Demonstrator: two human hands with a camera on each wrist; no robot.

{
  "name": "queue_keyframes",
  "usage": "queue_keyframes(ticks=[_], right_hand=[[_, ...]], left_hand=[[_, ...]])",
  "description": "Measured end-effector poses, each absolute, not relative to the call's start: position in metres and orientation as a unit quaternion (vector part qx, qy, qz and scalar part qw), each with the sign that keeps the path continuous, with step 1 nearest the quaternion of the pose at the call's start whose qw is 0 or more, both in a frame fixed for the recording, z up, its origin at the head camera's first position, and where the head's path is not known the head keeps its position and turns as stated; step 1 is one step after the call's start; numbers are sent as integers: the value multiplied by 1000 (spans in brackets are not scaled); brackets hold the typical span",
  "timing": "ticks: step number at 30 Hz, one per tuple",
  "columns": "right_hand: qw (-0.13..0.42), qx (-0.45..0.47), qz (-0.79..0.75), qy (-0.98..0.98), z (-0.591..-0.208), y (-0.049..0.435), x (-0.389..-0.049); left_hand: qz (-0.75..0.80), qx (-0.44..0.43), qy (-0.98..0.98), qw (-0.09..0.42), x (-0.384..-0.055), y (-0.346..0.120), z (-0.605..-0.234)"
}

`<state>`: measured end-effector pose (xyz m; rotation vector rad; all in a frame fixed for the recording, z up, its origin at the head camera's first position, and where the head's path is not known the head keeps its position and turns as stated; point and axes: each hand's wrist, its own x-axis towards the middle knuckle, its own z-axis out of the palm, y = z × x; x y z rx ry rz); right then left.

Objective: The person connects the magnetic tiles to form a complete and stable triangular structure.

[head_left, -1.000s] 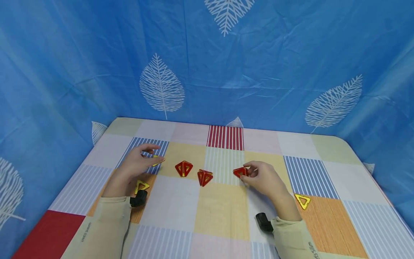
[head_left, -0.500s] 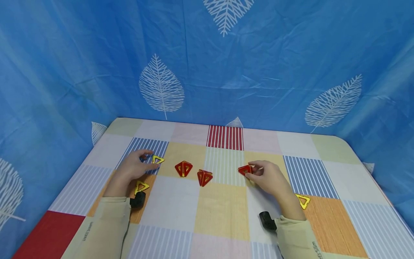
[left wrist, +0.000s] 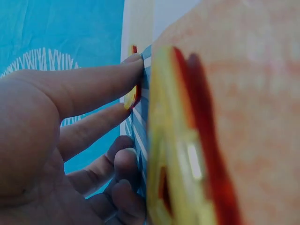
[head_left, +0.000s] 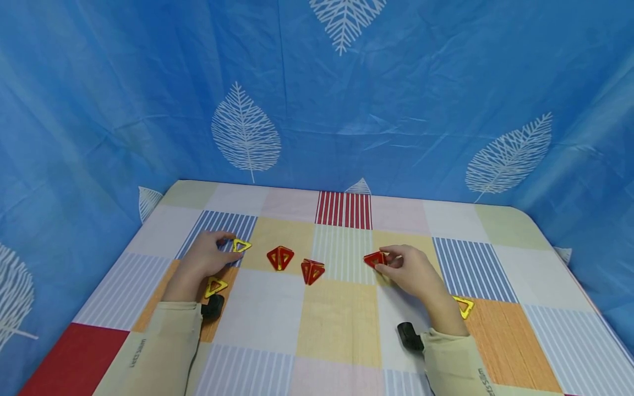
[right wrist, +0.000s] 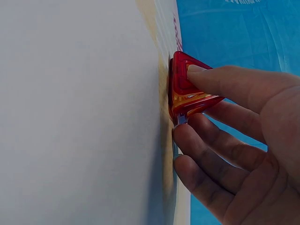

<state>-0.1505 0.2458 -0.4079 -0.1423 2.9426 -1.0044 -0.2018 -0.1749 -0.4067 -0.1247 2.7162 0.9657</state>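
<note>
My left hand (head_left: 203,256) rests at the left of the table, thumb and forefinger pinching the edges of a yellow triangular magnetic tile (head_left: 241,246) that lies flat. In the left wrist view that tile (left wrist: 133,96) shows a red side and is partly covered by the thumb. Right of centre, my right hand (head_left: 411,269) holds a small red pyramid of magnetic tiles (head_left: 373,259) between thumb and fingers. The right wrist view shows the pyramid (right wrist: 182,82) at the tabletop, thumb on one face. Two similar red pyramids, one on the left (head_left: 280,258) and another (head_left: 313,271), stand between the hands.
A second yellow triangular tile (head_left: 215,286) lies beside the left wrist. Another yellow triangle (head_left: 465,308) lies right of the right forearm, which partly covers it. A blue leaf-print curtain (head_left: 317,110) rises behind the patchwork-covered table (head_left: 342,324).
The yellow tile under my left hand went from tilted to flat. My right hand shifted slightly right with the red pyramid, then stayed still over the last half second.
</note>
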Motion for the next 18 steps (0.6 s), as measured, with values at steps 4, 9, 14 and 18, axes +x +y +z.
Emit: queue_keyframes(ticks=[4, 9, 14, 18], right_hand=[[14, -48, -321, 946, -408, 245, -151], [17, -43, -320, 946, -407, 245, -150], [18, -45, -318, 947, -409, 245, -151], [17, -48, -318, 947, -409, 246, -151]], left_hand=[[331, -43, 934, 125, -201, -174, -407], [347, -60, 928, 125, -201, -173, -407], [401, -74, 906, 116, -198, -168, -396], [445, -44, 890, 92, -192, -161, -381]])
